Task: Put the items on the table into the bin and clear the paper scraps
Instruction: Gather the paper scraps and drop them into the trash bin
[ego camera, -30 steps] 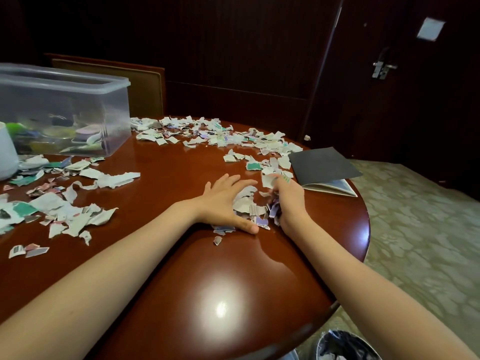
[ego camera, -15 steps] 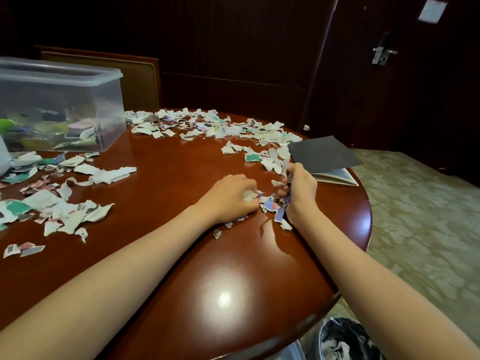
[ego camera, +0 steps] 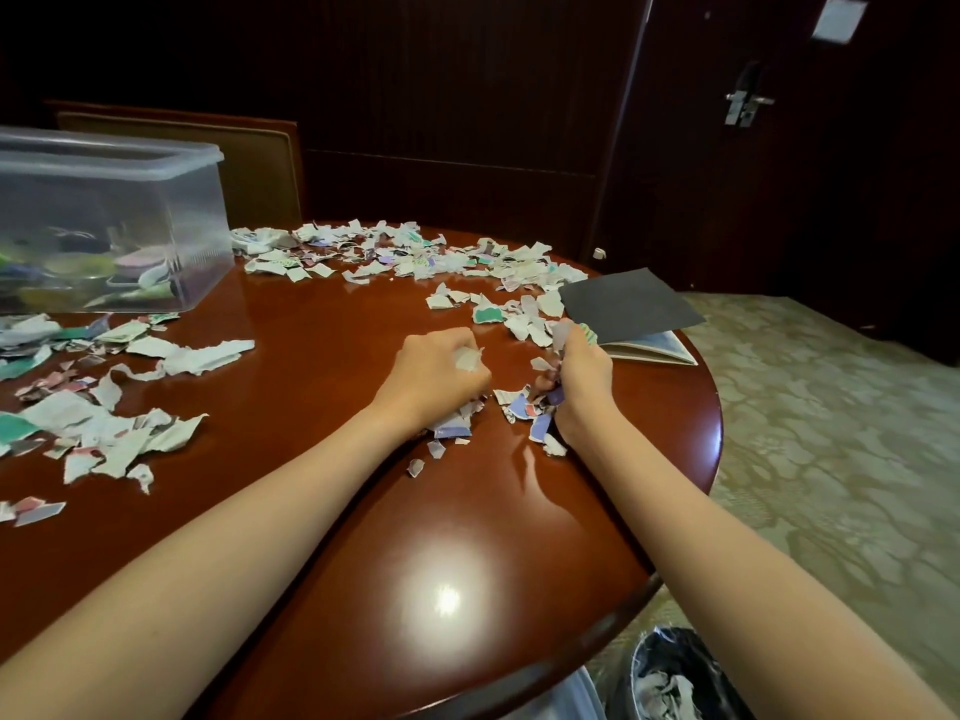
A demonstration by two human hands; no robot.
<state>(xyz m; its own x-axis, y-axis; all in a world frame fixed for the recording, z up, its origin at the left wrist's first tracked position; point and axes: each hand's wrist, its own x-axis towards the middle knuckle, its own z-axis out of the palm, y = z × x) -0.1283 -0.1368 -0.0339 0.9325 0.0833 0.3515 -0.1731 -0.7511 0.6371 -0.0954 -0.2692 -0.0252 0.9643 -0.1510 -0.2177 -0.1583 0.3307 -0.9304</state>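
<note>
A small heap of torn white, purple and green paper scraps (ego camera: 519,407) lies on the glossy round red-brown wooden table (ego camera: 363,537), between the two hands. The left hand (ego camera: 436,376) is curled around a bunch of them, and the right hand (ego camera: 582,376) clutches another. More scraps litter the far and left sides. A dark grey booklet (ego camera: 628,309) lies beside the right hand. The clear plastic bin (ego camera: 171,210), holding coloured items, stands far left. A black-lined waste basket (ego camera: 670,672) sits on the floor below.
</note>
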